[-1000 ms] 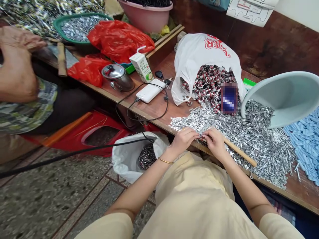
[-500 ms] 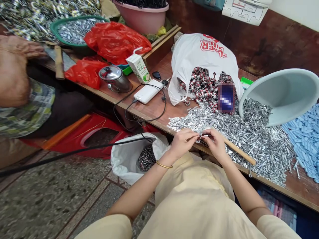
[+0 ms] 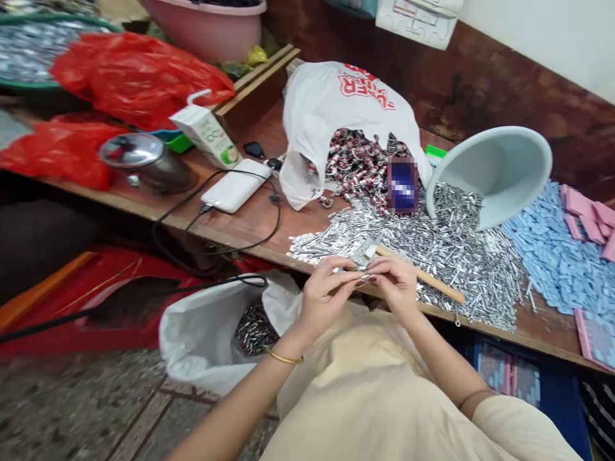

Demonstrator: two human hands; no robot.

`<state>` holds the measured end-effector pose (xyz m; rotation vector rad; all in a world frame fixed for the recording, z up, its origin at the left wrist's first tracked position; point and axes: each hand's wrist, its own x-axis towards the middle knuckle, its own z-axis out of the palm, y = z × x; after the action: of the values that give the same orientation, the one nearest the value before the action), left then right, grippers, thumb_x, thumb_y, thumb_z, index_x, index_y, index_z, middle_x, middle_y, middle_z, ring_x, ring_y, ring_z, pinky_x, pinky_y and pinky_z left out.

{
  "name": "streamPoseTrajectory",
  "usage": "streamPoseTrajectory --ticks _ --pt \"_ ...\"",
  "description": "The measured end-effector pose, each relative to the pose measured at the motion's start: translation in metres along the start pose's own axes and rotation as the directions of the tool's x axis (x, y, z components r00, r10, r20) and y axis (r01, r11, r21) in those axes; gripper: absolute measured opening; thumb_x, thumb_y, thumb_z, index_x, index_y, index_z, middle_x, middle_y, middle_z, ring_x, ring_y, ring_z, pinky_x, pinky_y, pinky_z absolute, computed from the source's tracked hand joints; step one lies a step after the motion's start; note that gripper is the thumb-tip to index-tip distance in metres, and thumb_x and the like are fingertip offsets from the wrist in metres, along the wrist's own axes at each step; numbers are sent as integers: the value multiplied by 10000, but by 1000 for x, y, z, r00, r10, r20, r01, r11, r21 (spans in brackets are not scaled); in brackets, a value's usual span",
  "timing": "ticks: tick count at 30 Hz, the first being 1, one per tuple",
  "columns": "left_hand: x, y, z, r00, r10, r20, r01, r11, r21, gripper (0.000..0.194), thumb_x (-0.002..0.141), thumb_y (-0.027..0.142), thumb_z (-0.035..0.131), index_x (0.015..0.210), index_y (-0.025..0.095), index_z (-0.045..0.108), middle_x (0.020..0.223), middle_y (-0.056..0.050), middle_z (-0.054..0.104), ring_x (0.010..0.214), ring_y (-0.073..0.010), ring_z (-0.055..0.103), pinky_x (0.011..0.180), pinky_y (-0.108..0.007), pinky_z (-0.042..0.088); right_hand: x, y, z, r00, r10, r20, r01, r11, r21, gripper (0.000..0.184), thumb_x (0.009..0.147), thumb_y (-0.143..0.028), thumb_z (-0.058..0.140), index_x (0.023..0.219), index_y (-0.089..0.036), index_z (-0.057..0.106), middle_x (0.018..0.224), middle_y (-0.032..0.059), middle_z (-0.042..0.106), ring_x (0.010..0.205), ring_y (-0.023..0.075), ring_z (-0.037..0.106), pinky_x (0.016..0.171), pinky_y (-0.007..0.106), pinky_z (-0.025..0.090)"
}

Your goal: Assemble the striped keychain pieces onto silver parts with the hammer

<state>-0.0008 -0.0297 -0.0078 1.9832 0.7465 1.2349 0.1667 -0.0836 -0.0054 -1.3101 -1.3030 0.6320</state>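
fingertips of my left grip (image 3: 327,289) and right grip (image 3: 396,283) meet, pinching a small metal piece (image 3: 366,278) at the worktop's (image 3: 303,221) front edge. a wooden handle (image 3: 442,288) and heaped metal parts (image 3: 461,259) crowd behind; a tipped basin (image 3: 504,163) stands beyond. bare wood opens leftward, crossed by a black cable (image 3: 279,216). red letters on the white bag (image 3: 312,115) read "uper".

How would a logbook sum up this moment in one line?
left hand: fingertips on small metal part | right hand: fingertips on it too | beside hands: wooden handle, metal pile | beyond: tipped basin
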Motion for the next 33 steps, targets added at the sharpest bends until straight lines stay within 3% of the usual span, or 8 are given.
streamPoseTrajectory --ticks 4,8,11,13,16,20,28,33 --pt "-15 2 24 976 -205 -73 196 974 -112 137 954 268 619 904 211 734 910 -55 736 884 -188 690 823 -335 570 -7 19 5 985 171 28 -174 978 120 265 908 -451 659 772 -226 699 848 66 733 834 216 693 775 360 578" --pt "-18 -10 20 938 -345 41 347 923 -164 193 925 338 641 832 189 722 805 -42 711 753 -164 664 660 -255 541 14 29 -49 974 164 156 -132 971 -197 176 932 -328 611 850 -219 722 917 57 748 872 211 678 823 363 544" --pt "-16 -25 6 882 -465 80 471 858 -205 233 898 388 662 829 173 719 771 -33 702 705 -157 650 647 -246 532 42 37 -109 991 88 -98 -130 752 -646 182 919 -181 553 906 -191 734 967 98 741 955 260 624 891 423 485" --pt "-14 -33 0 851 -519 83 525 830 -189 252 882 402 674 822 163 724 746 -30 699 713 -158 645 679 -251 528 58 44 -136 990 139 -35 -112 595 -796 192 905 -147 561 887 -196 746 974 97 744 969 277 591 878 418 461" --pt "-10 -40 -2 817 -568 98 576 798 -181 263 848 413 697 807 156 726 737 -33 712 719 -162 644 694 -254 521 71 57 -147 957 262 123 -18 479 -878 183 895 -129 594 876 -202 760 977 90 752 959 273 569 829 378 438" --pt "-5 -48 -3 774 -614 156 633 738 -233 311 785 464 741 802 154 721 732 -46 733 685 -174 655 662 -267 524 75 68 -139 927 341 159 9 403 -915 145 880 -110 627 863 -195 744 976 91 752 950 266 562 782 349 407" --pt "7 -66 -19 725 -655 211 688 687 -233 321 735 457 765 718 147 684 693 -40 706 662 -157 635 648 -252 501 68 73 -148 940 286 186 32 468 -883 114 843 -113 585 787 -196 639 871 85 706 890 252 573 749 337 398" --pt "13 -73 -23 675 -670 310 738 626 -252 279 708 399 772 697 142 663 662 -18 675 621 -132 608 628 -242 502 53 61 -125 985 172 -28 -154 781 -606 170 871 -259 569 974 -203 692 902 77 718 824 231 632 780 374 487"
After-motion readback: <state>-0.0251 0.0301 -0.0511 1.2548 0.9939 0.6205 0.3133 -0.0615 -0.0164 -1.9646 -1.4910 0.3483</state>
